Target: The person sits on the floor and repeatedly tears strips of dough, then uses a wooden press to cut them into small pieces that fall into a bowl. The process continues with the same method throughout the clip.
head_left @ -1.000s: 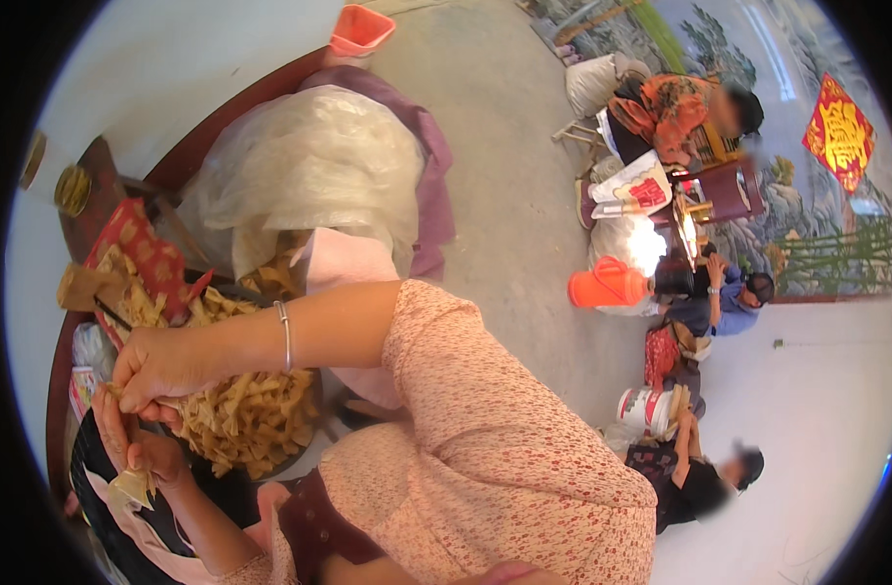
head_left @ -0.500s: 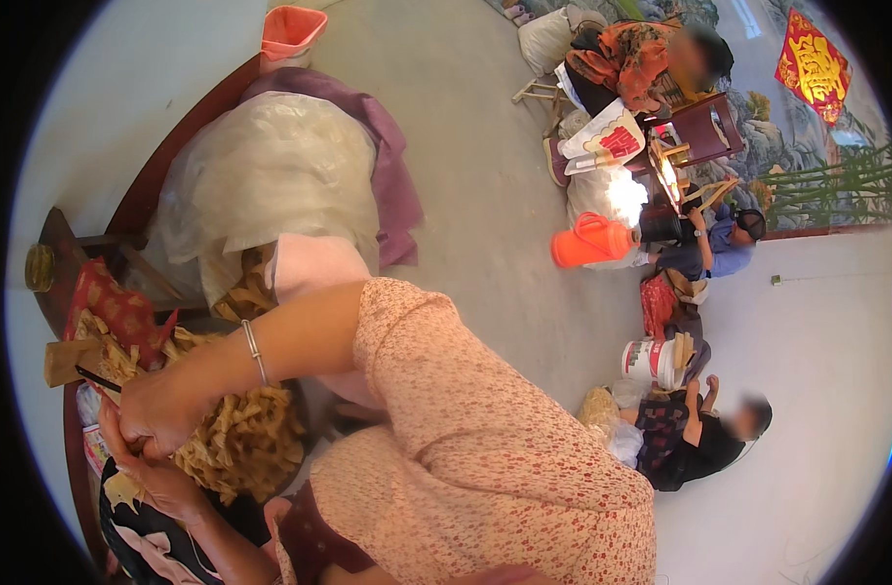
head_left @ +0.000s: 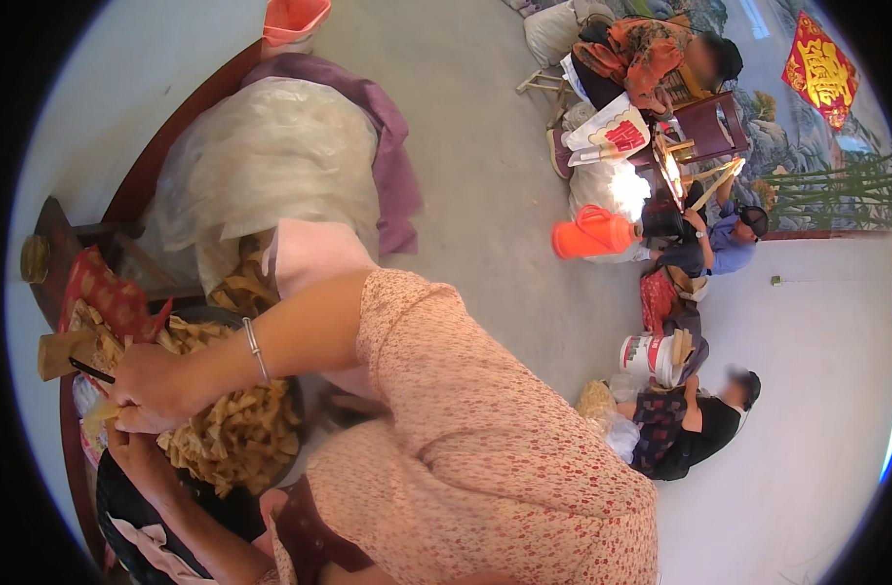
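Note:
My right hand [head_left: 158, 388], with a bangle on its wrist, is closed around a thin, dark, blade-like tool [head_left: 93, 371]. The tool's far end meets a wooden block [head_left: 62, 355]. Just below, my left hand [head_left: 142, 460] is closed at a pale yellow piece [head_left: 99, 417], close against the right hand's fingers. The fingertips partly overlap there, so the exact grip is hard to see. Beneath my right forearm sits a dark basin [head_left: 224, 317] heaped with curled tan strips [head_left: 233, 439]. More pale strips lie by the block, next to a red patterned cloth [head_left: 110, 292].
A large bundle under translucent plastic sheeting [head_left: 280, 156] stands beyond my arm, near a purple cloth [head_left: 397, 185]. An orange flask [head_left: 594, 232] and a white bucket [head_left: 651, 359] stand on the floor to the right. Several other people sit along that side.
My left hand has moved down a little and bent its fingers in. The pale yellow piece now shows between my hands. My right hand has shifted slightly with the tool.

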The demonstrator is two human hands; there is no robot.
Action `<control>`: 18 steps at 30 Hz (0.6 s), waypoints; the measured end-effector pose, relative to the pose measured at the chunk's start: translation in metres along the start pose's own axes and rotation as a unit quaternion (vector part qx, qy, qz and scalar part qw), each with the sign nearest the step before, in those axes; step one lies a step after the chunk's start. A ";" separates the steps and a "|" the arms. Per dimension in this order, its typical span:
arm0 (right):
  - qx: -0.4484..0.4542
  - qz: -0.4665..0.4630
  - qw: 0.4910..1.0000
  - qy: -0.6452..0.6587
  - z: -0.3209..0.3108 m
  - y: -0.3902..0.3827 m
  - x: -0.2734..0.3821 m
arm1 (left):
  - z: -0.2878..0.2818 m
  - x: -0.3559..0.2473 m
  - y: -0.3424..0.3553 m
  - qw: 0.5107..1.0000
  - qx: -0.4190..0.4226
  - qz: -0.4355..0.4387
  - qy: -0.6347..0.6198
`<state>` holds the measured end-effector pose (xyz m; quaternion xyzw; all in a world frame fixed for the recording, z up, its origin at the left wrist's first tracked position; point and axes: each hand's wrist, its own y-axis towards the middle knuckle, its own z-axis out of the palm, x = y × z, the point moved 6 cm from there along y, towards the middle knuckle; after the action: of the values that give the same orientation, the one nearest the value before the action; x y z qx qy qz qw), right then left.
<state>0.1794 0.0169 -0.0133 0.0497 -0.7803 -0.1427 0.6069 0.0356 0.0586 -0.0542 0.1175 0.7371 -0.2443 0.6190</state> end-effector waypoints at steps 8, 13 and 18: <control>0.149 0.409 0.773 0.460 0.034 -0.020 -0.024 | 0.028 -0.079 -0.038 0.872 -0.142 0.373 0.284; 0.188 0.455 0.766 0.413 0.021 -0.026 -0.014 | 0.030 -0.081 -0.039 0.899 0.003 0.361 0.249; 0.299 0.393 0.765 0.414 0.028 -0.023 -0.020 | 0.017 -0.062 -0.039 0.908 0.002 0.350 0.230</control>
<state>0.1551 0.0046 -0.0452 -0.0280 -0.4079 0.3832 0.8282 0.0445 0.0242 0.0120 0.4220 0.7699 0.0205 0.4782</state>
